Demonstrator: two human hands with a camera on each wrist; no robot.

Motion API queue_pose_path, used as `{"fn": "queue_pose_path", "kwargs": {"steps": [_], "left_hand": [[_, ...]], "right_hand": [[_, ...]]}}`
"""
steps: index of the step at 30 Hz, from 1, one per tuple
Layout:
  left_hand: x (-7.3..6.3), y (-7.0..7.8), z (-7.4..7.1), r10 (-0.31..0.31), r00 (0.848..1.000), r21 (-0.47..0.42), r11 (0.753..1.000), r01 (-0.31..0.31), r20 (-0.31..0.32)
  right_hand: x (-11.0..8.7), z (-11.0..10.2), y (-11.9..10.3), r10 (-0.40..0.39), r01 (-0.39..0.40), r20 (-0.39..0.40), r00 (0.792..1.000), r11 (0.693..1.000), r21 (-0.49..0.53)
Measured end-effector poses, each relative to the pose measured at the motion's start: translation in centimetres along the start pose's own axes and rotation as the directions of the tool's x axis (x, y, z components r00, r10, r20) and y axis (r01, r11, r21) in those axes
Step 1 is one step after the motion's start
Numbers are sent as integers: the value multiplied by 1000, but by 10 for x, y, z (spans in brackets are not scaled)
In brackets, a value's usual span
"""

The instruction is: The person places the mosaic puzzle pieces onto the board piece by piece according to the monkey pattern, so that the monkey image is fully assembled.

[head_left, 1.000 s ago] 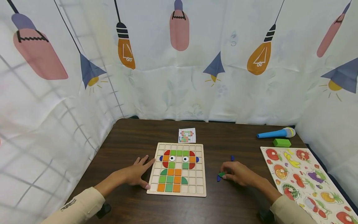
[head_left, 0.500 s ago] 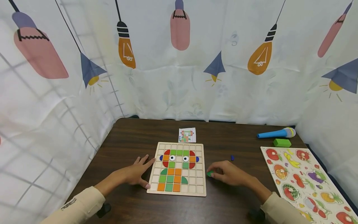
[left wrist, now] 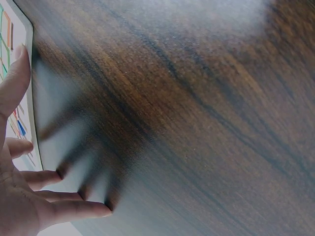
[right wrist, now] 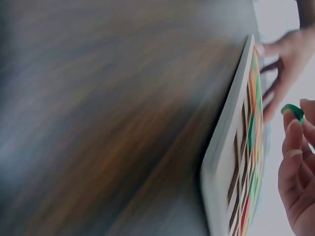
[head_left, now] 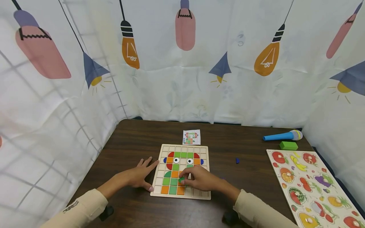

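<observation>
A wooden grid board (head_left: 199,193) lies on the table, its squares partly filled with orange, green, red and blue pieces and two eye pieces. My left hand (head_left: 137,177) rests with spread, straight fingers at the board's left edge, the thumb touching the rim. Over the board's lower middle, my right hand (head_left: 201,178) pinches a small green piece (right wrist: 294,111) between thumb and fingers. The right wrist view has this piece held up off the board. Directly behind the board lies a small picture card (head_left: 191,137) with a coloured grid pattern.
To the right of the board lies a small blue piece (head_left: 237,161); another is mostly hidden by the right forearm. Farther right are a blue toy microphone (head_left: 282,136), a green block (head_left: 289,145) and a fruit puzzle board (head_left: 310,180). A printed curtain (head_left: 159,95) hangs behind.
My right hand has carried the green piece leftward, from beside the blue pieces on the table to above the board. The left hand stays at the board's edge.
</observation>
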State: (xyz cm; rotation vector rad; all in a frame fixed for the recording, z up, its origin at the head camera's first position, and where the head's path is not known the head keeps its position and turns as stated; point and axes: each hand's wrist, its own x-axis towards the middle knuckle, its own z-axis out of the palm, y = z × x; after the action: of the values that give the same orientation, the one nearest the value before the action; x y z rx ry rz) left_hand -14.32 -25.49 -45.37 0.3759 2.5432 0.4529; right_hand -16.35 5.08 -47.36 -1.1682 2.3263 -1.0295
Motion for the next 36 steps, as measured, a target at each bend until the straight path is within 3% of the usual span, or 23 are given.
{"fn": "queue_pose_path", "kwargs": {"steps": [8, 15, 19, 27, 36], "left_hand": [[0, -1, 0, 18, 1000, -2, 1000, -18, 4], [-2, -1, -1, 38, 999, -11, 999, -38, 4], [-2, -1, -1, 40, 999, -14, 999, -40, 5], [-4, -1, -1, 49, 999, -13, 999, -49, 5], [-3, -2, -1, 44, 999, -2, 999, -44, 2]], "right_hand": [[35, 28, -20, 7, -5, 47, 999, 999, -41], [51, 46, -29, -5, 10, 80, 997, 998, -69], [56, 51, -32, -29, 39, 88, 996, 992, -119], [58, 54, -37, 59, -49, 41, 997, 978, -205], [61, 61, -37, 48, -49, -11, 999, 959, -278]]}}
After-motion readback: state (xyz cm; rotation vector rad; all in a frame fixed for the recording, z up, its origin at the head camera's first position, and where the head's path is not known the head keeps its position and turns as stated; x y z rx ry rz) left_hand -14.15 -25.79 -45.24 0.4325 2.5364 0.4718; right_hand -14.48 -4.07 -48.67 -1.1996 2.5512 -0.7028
